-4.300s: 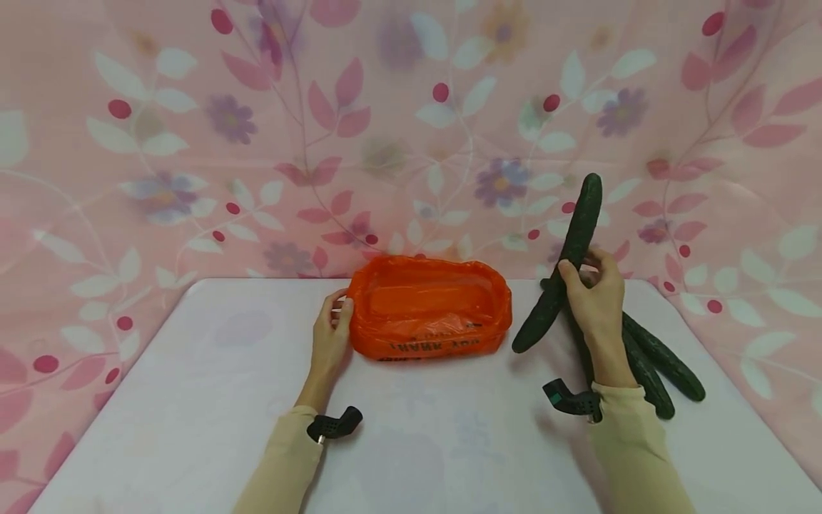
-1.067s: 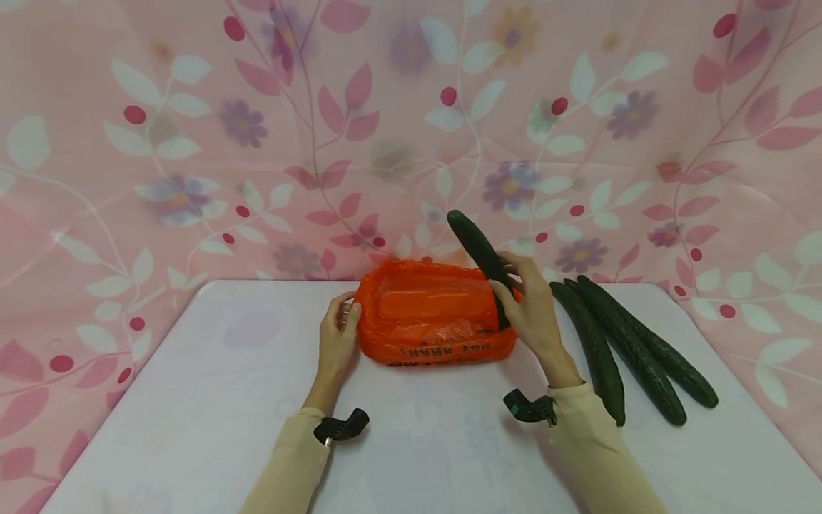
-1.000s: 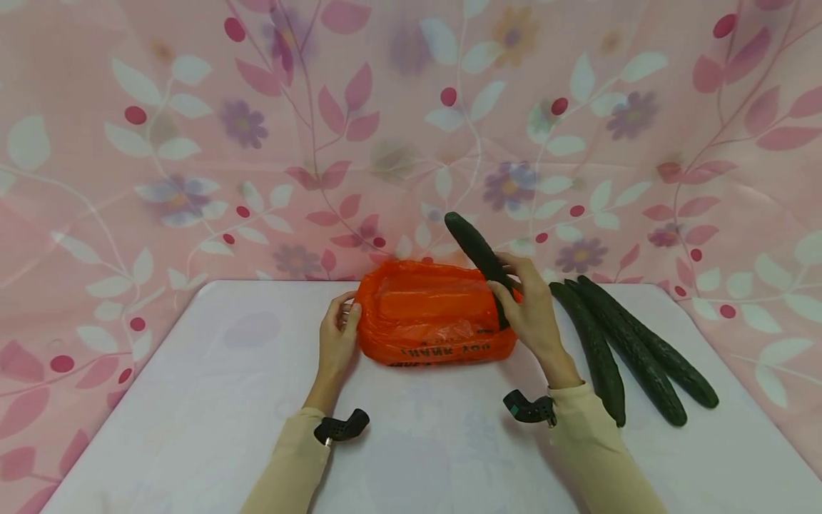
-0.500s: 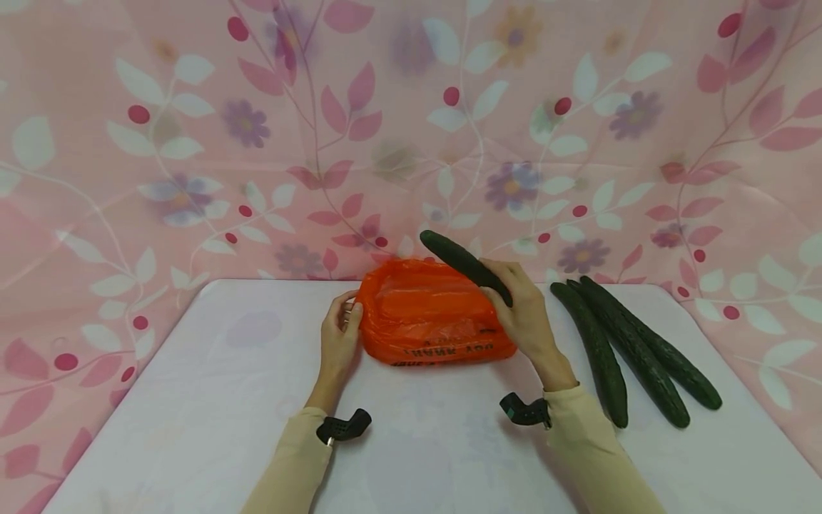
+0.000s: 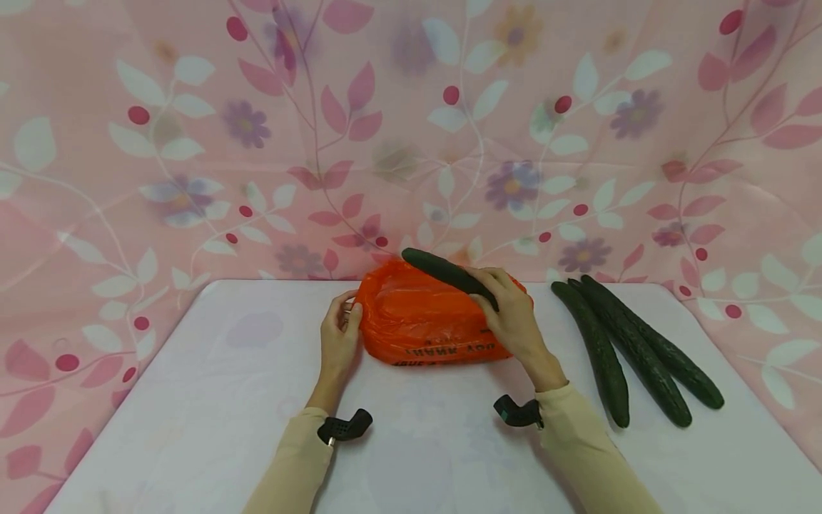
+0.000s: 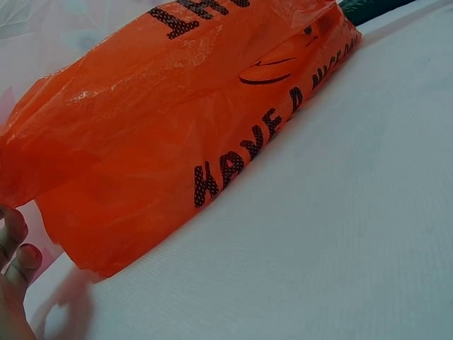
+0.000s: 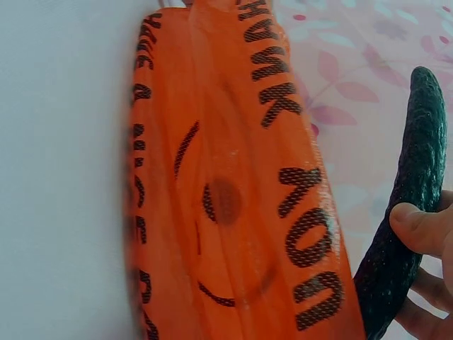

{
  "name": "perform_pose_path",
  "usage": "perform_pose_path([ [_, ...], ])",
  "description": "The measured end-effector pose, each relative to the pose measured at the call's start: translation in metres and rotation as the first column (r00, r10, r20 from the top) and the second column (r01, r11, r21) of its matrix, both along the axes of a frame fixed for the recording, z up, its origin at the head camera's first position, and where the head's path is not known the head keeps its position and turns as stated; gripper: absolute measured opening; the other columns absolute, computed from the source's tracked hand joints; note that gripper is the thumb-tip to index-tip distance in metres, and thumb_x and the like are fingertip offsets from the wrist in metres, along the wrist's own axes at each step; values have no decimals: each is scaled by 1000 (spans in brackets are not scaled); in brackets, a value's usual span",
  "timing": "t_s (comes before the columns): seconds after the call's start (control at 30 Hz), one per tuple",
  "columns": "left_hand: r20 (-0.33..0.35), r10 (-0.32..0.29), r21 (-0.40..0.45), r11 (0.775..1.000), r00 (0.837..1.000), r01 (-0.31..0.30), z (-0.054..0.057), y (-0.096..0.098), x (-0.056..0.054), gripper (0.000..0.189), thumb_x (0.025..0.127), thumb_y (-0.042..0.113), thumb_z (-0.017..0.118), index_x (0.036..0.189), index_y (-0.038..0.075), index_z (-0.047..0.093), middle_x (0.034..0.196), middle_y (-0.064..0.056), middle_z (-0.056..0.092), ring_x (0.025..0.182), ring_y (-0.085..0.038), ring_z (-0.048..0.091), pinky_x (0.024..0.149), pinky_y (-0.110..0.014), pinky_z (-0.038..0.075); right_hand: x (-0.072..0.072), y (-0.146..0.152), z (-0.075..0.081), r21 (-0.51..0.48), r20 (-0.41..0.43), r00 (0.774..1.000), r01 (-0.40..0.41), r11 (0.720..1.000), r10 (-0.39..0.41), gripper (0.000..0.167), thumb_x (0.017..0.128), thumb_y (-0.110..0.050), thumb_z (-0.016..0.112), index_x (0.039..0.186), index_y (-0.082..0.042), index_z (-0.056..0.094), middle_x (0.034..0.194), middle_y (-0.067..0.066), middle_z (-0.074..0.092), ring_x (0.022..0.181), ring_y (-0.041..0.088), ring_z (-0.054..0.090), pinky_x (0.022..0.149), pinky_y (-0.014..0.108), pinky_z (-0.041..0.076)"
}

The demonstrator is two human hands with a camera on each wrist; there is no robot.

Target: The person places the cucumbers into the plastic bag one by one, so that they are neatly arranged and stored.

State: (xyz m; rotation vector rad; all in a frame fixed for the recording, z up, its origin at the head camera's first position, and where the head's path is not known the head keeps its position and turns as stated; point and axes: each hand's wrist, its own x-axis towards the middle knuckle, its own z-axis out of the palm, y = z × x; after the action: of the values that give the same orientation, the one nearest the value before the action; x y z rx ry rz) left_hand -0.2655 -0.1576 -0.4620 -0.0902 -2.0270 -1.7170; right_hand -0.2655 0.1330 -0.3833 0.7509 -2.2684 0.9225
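My right hand [image 5: 512, 314] grips a dark green cucumber [image 5: 443, 270] over the opening of an orange plastic bag [image 5: 424, 314]. The cucumber slants, its far end up to the left above the bag's back rim. In the right wrist view, the near end of the cucumber [image 7: 422, 142] passes behind the bag's printed wall [image 7: 233, 177] and is hidden there. My left hand [image 5: 339, 332] holds the bag's left edge. In the left wrist view, the fingertips [image 6: 14, 230] are right at the bag's end. The bag stands upright with its mouth spread.
Three more cucumbers lie fanned on the white table [image 5: 257, 414] right of the bag: a left one [image 5: 594, 353], a middle one [image 5: 642, 364] and a right one [image 5: 674, 360]. A pink floral cloth [image 5: 411, 143] hangs behind the table.
The right hand has brought the cucumber from above the others leftward to the bag. Over the last second the cucumber has tilted from steep to nearly flat over the opening. The left hand stays at the bag.
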Motion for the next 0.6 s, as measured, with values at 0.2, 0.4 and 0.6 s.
perform_pose_path([
  [0.2, -13, -11, 20, 1000, 1000, 12, -2, -1, -2, 28, 96, 20, 55, 124, 17, 58, 94, -7, 58, 74, -12, 52, 63, -15, 43, 1, -4, -4, 39, 37, 999, 6, 999, -7, 48, 86, -10, 66, 133, -17, 54, 115, 7, 58, 96, 22, 61, 82, 40, 52],
  [0.4, -2, -28, 25, 999, 1000, 28, 6, 0, 4, 31, 96, 16, 54, 126, 11, 57, 96, -13, 58, 76, -9, 51, 65, -13, 43, -2, -8, -7, 52, 58, 998, -13, 999, 10, 46, 87, -9, 66, 131, -14, 55, 117, 8, 58, 101, 24, 61, 86, 41, 52],
  [0.6, -18, -31, 5, 1000, 999, 31, 27, 5, 19, 32, 95, 9, 53, 126, -1, 54, 96, -19, 57, 75, -6, 50, 65, -13, 43, -2, -10, -9, 59, 75, 997, -17, 998, 12, 43, 87, -9, 65, 129, -14, 56, 116, 9, 58, 100, 25, 62, 85, 40, 53],
])
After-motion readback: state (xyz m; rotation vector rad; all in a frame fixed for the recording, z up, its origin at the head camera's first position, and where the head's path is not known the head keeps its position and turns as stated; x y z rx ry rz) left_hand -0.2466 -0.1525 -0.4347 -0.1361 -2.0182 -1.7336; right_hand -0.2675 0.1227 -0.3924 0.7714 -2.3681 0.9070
